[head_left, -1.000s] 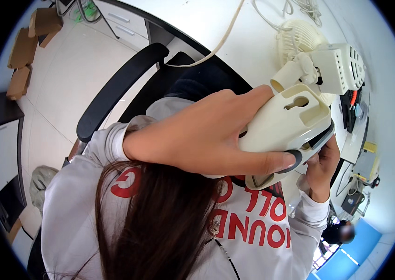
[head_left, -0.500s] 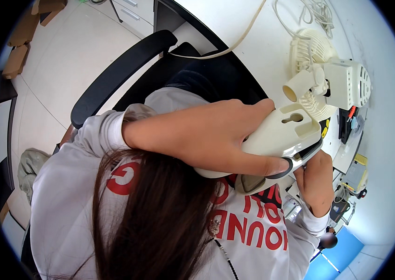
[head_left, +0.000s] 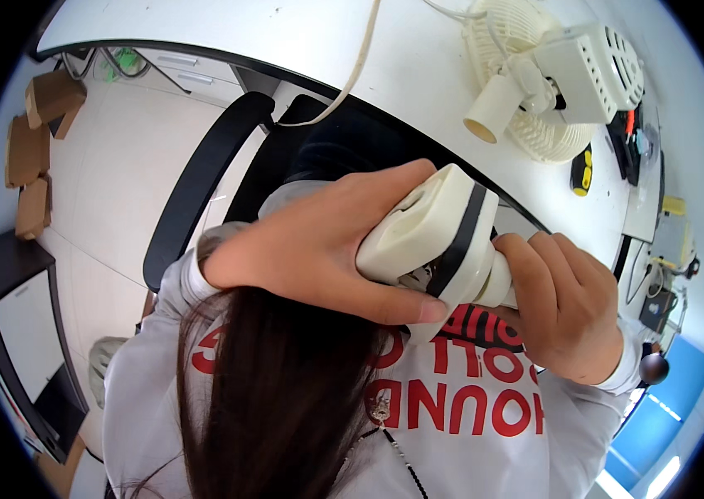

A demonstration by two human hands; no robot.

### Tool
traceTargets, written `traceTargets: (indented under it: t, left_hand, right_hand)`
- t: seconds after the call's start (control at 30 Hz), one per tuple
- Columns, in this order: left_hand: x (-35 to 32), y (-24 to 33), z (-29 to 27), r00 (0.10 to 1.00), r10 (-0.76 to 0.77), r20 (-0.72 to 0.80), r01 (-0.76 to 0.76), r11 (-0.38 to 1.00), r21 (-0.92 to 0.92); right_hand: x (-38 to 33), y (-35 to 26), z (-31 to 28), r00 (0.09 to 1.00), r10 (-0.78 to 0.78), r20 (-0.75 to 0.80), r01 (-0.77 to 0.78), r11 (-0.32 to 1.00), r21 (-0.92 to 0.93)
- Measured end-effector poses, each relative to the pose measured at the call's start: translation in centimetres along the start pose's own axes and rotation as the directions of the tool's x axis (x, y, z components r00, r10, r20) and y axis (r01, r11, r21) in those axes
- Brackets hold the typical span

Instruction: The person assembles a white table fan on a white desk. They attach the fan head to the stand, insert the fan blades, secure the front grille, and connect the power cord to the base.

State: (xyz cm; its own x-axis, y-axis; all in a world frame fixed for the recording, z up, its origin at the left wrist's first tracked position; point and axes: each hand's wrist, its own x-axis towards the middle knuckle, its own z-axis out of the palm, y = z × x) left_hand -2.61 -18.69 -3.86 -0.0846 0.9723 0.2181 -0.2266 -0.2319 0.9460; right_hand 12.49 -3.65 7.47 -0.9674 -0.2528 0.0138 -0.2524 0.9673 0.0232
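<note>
A cream plastic housing with a dark band (head_left: 424,229) is at the centre of the frame, held above the person's lap. The left hand (head_left: 310,249) grasps it from the left, thumb below, fingers over the upper side. The right hand (head_left: 564,303) has its fingers curled against a short, round cream part (head_left: 497,283) projecting from the housing's right; how firmly, I cannot tell. A white bench with a dark rim (head_left: 418,75) curves from upper left toward the right, its edge just above the right hand. White surface spreads between a cream cable (head_left: 360,66), upper centre, and a cream ribbed fan head (head_left: 589,71), upper right. Left of the black armrest (head_left: 202,183), pale floor (head_left: 119,183) stretches.
</note>
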Motion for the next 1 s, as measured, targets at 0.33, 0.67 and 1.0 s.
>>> traceTargets:
  t: [0.33, 0.67, 1.0]
  left_hand:
    - [0.1, -0.6, 2.3, 0.974, 0.043, -0.223, -0.055, 0.997, -0.049]
    - [-0.1, -0.5, 2.6, 0.983, -0.031, -0.18, 0.039, 0.998, 0.044]
    - [0.0, -0.5, 2.9, 0.981, -0.061, -0.185, 0.051, 0.997, -0.056]
  right_hand:
    - [-0.6, -0.1, 2.0, 0.989, -0.018, -0.148, -0.025, 0.959, -0.283]
    - [-1.3, -0.4, 1.9, 0.998, -0.033, 0.056, 0.044, 0.975, -0.217]
    - [-1.2, -0.5, 2.1, 0.996, 0.081, 0.029, -0.087, 0.949, 0.303]
